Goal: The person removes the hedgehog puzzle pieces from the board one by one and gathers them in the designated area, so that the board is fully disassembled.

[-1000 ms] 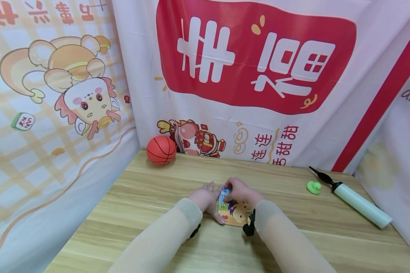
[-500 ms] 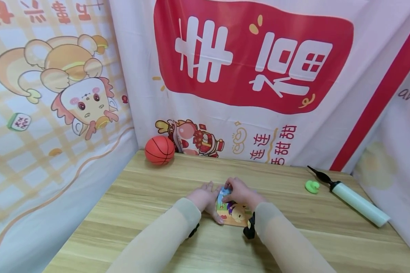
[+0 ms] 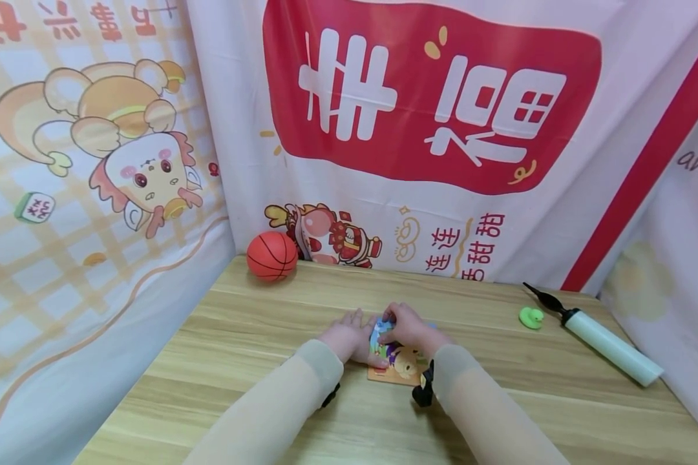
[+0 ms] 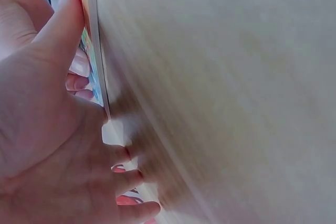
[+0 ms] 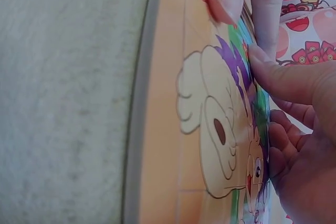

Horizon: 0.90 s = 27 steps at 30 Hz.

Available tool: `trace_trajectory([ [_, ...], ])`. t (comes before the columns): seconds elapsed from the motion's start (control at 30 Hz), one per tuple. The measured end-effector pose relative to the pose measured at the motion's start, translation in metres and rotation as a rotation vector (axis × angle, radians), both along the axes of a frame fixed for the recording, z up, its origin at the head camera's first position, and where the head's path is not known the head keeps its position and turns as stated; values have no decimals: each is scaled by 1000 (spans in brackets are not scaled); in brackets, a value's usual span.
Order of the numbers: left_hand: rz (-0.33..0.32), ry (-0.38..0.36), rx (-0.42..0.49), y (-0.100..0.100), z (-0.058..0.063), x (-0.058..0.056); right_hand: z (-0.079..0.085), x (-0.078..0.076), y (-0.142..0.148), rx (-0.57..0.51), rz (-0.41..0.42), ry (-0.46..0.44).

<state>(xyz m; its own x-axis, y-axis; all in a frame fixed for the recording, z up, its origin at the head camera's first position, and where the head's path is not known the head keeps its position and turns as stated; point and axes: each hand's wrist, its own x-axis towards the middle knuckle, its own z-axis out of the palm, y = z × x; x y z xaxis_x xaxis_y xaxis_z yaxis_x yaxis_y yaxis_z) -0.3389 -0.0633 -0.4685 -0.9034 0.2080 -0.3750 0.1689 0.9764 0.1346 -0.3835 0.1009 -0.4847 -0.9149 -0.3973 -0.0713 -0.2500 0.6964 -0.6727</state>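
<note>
A flat board [image 3: 392, 377] with a cartoon print in orange, blue and green lies on the wooden table. My left hand [image 3: 349, 337] stands along its left side, fingers stretched out and touching the tabletop. Its thumb [image 4: 68, 9] reaches over onto the printed face. My right hand [image 3: 408, 326] is over the upper part of the board, fingers bent and fingertips at the print. In the right wrist view its thumb [image 5: 262, 64] touches the picture. Whether those fingers pinch a piece of it I cannot tell. The hand and wrist cover the board's right side.
A red toy basketball [image 3: 272, 256] sits at the table's back left corner. To the right lie a small green rubber duck [image 3: 531, 318] and a hand pump [image 3: 607, 345] with a black nozzle end. Printed cloth [image 3: 349, 174] hangs behind the table and at both sides.
My left thumb has shifted from the board's lower left edge up onto its printed face. The right hand stays at nearly the same spot on the board.
</note>
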Motion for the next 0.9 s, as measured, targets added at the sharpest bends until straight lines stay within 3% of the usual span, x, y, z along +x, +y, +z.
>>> trace_trajectory([
  [0.13,-3,1,-10,-2,-19,-13,-1,0,0,-25,-12,-41],
  [0.3,5,15,11,-3,-28,-19,-5,-2,0,-45,-11,-40],
  [0.63,19,13,0,-1,-22,-14,-7,-3,2,-86,-28,-31],
  [0.9,33,15,0,1,-12,-6,-6,-5,5,-117,-90,-59],
])
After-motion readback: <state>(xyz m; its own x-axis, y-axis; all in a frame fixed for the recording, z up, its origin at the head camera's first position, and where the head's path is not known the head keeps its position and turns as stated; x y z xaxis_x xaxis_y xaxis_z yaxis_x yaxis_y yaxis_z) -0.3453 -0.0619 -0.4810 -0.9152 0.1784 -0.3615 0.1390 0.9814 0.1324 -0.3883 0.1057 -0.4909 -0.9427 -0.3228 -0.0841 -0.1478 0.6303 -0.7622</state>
